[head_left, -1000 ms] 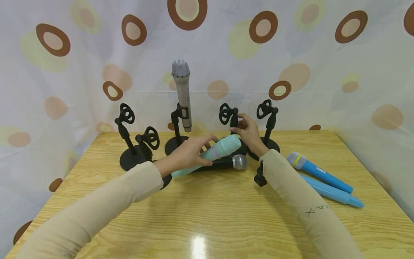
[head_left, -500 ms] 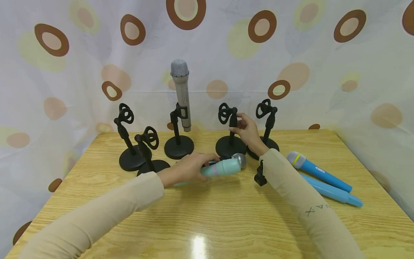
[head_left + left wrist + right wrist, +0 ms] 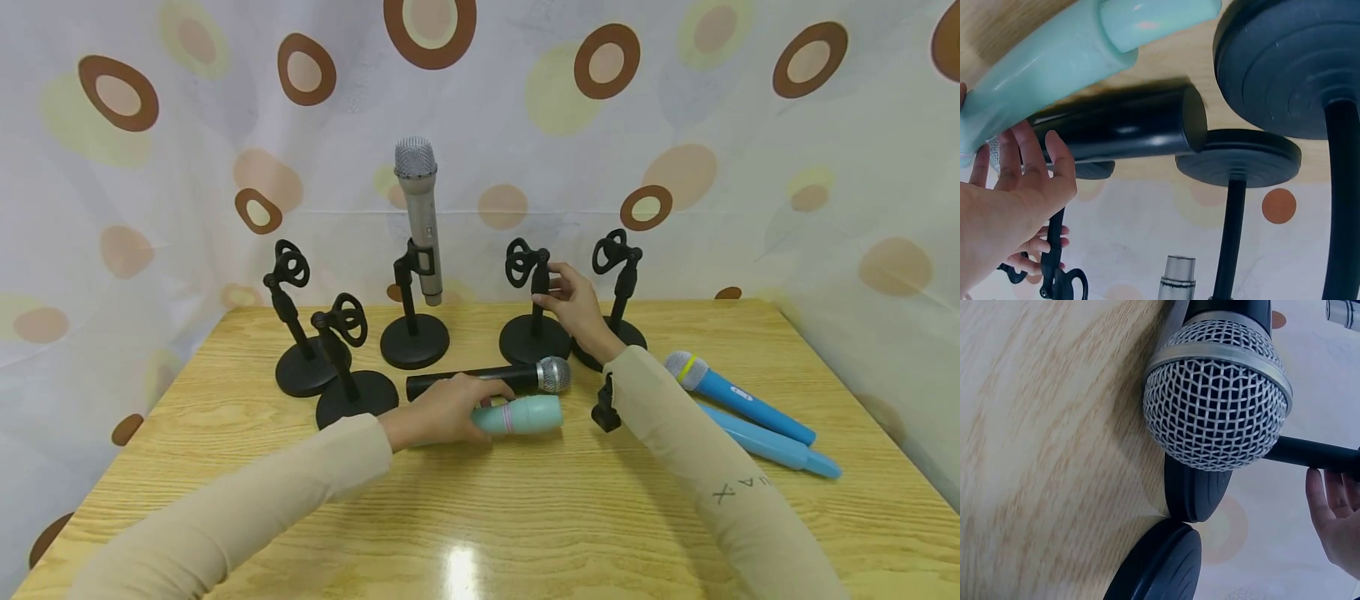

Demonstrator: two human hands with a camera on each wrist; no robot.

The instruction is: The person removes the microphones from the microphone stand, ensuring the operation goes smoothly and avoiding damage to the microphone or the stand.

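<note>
My left hand (image 3: 457,408) holds a mint-green microphone (image 3: 528,415) with pink bands, low over the table in front of a black microphone (image 3: 480,379). In the left wrist view, fingers (image 3: 1029,150) lie along one side of the mint-green microphone (image 3: 1054,69), and the thumb is mostly cut off at the left edge. My right hand (image 3: 576,308) pinches the upright of a black microphone stand (image 3: 534,340) below its clip. In the right wrist view, that hand (image 3: 1341,519) appears at the right edge, beyond the black microphone's silver mesh head (image 3: 1216,406).
A silver microphone (image 3: 422,217) sits in a stand at the back. Two stands with bare clips, one a front stand (image 3: 356,392), are at left; another (image 3: 622,283) is at right. Two blue microphones (image 3: 750,408) lie at right. A small black piece (image 3: 606,408) shows beside the right sleeve.
My left hand has lowered the mint-green microphone and brought it nearer to me, from over the black microphone to in front of it, levelling it. My right hand has stayed on the stand.
</note>
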